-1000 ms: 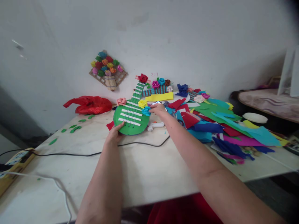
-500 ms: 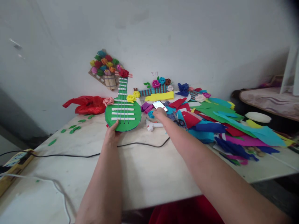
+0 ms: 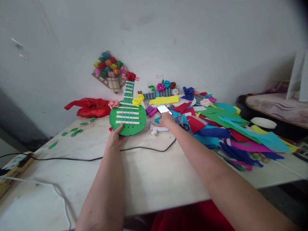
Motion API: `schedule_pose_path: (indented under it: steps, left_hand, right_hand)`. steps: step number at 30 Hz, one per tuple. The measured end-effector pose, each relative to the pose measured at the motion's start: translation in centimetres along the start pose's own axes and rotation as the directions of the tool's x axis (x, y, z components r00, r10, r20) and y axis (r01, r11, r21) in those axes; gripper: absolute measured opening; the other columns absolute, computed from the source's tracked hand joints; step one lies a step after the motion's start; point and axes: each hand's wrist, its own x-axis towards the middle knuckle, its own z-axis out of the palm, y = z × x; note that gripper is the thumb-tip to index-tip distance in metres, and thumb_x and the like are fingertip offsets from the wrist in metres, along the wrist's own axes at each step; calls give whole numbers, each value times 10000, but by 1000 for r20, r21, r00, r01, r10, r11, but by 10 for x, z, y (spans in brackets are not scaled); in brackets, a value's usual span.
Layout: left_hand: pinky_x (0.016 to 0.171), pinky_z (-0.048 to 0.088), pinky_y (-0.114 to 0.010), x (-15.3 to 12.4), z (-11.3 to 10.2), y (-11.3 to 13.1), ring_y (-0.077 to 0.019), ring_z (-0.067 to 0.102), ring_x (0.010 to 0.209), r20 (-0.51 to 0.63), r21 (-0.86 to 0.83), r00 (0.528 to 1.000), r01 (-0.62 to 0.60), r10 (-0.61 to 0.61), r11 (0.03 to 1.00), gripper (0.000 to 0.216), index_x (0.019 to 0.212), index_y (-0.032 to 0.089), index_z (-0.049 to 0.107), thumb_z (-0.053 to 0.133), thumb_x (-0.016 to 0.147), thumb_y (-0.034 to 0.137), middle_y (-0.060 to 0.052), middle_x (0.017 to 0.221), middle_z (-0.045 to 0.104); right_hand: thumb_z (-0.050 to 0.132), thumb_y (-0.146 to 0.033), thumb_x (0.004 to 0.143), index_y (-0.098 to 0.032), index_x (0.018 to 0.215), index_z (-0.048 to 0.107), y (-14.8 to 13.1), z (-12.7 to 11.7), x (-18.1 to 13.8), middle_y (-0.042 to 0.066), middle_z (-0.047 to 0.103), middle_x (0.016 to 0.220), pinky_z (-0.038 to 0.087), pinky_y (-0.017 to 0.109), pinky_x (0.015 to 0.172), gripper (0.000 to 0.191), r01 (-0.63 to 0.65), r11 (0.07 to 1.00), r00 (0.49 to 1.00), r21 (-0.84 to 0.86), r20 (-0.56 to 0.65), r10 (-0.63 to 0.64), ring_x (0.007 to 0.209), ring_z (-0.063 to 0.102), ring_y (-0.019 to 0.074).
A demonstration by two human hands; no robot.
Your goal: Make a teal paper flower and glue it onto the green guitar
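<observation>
Neck up, the green guitar has its long axis nearly upright over the surface, less tilted than 1 second ago; the left hand clasps its lower edge, the right hand pinches a blue flower, now apart.

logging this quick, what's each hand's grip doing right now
Left hand: closed, holding the green guitar-shaped craft by its lower edge.
Right hand: fingertips at some blue paper; whether they hold it cannot be told.
</observation>
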Motion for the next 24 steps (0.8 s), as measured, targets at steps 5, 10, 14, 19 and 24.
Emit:
schedule_pose_path:
  steps: [5,10,14,19,24]
  left_hand:
    - [754,559,-348,0,0,1,-175,667,783,-5,-5,1000,12,-12,1000,376,1042,205,600,660,701,60,-55,926,697]
    - [779,553,-360,-2,3,3,-209,659,884,-15,-9,1000,14,-14,1000,434,1078,218,584,687,683,70,-67,992,688]
    - [816,541,-363,-3,3,3,-215,650,923,-15,-13,1000,10,-11,1000,448,1091,227,588,688,683,72,-59,1010,685]
    - [806,545,-364,-2,2,3,-212,655,906,12,-25,1000,8,-7,1000,436,1097,222,595,665,698,61,-59,986,694]
    - [791,550,-350,-3,3,3,-196,661,878,4,-16,1000,4,-4,1000,375,1053,214,616,656,710,67,-52,961,700]
  right_hand:
    - [591,-256,725,-164,1092,637,2,-6,-24,172,622,1126,433,389,822,382,186,974,973,-132,160,-164,1049,574,325]
    - [577,-307,725,-164,1156,584,2,5,-36,167,589,1177,427,382,839,454,249,923,959,-293,211,-191,1070,554,303]
    - [554,-368,740,-136,1160,574,3,18,-37,182,566,1190,406,398,867,481,259,908,962,-328,175,-211,1134,491,326]
    - [542,-338,756,-124,1111,587,7,34,-35,182,585,1120,366,394,895,417,307,892,951,-332,73,-300,1098,489,299]
    - [501,-256,778,-124,1093,576,9,38,-38,165,590,1084,344,377,914,350,369,877,923,-306,9,-385,1069,489,273]
